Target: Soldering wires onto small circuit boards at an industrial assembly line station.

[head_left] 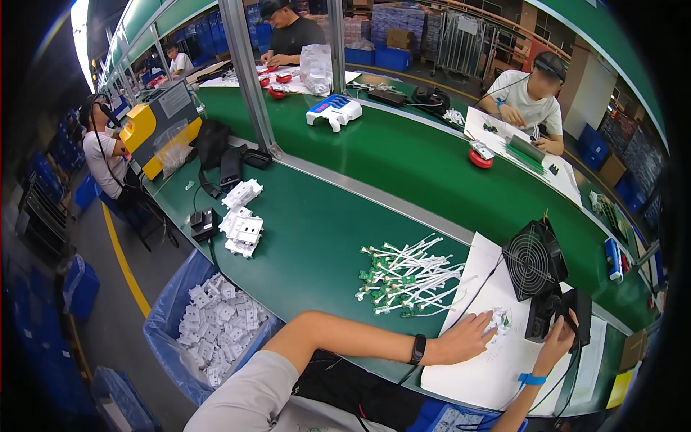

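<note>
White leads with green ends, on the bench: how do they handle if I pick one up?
The white leads probably flex: some curve along their length. They lie crossed in a heap, so lifting one may drag neighbours. The green ends look small, so each piece is likely light.

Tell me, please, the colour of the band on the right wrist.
Blue; the wristband shows best in the head view.

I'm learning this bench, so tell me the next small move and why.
Probably bring the right hand over from the black box to the small white piece on the white sheet, with the left hand steadying it: the left one appears to touch that piece, while the right is at the box. Whether the right holds a tool is too unclear to tell.
</note>
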`<state>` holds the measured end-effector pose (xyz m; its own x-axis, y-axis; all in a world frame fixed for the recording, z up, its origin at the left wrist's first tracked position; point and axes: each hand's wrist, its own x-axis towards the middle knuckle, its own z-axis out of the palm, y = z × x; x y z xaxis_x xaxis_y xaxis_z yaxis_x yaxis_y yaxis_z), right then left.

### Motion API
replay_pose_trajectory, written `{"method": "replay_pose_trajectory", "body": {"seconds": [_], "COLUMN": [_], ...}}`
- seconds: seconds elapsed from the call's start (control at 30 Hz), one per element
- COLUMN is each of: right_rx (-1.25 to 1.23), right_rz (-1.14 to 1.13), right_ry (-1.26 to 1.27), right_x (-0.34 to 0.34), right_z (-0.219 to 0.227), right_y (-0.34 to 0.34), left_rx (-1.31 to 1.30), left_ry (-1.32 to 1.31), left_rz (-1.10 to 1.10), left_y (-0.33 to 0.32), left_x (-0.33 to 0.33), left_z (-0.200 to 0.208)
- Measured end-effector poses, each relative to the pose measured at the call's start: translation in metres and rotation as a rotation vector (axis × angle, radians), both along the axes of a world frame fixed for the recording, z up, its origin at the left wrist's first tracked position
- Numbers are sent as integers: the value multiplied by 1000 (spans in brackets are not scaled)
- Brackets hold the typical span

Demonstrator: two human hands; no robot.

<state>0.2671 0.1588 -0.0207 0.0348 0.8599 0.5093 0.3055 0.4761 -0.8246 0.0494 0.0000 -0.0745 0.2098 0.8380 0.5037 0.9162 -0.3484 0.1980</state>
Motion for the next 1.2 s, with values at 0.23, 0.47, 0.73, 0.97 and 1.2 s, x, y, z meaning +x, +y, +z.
{"method": "replay_pose_trajectory", "body": {"seconds": [0.23,0.47,0.73,0.97,1.2], "right_rx": [-105,22,-16,-28,-62], "right_rz": [-81,-162,-5,22,26], "right_ry": [-122,-176,-361,-355,-346], "right_x": [6,27,5,13,6], "right_z": [-15,-47,-31,-36,-30], "right_y": [-31,-20,-37,-34,-38], "left_rx": [-19,11,-78,-261,-190], "left_ry": [-29,63,-24,-199,-375], "left_rz": [-20,-6,-27,-126,57], "left_y": [0,4,3,2,-12], "left_x": [-1,1,-2,-10,-109], "left_z": [2,0,8,29,129]}}
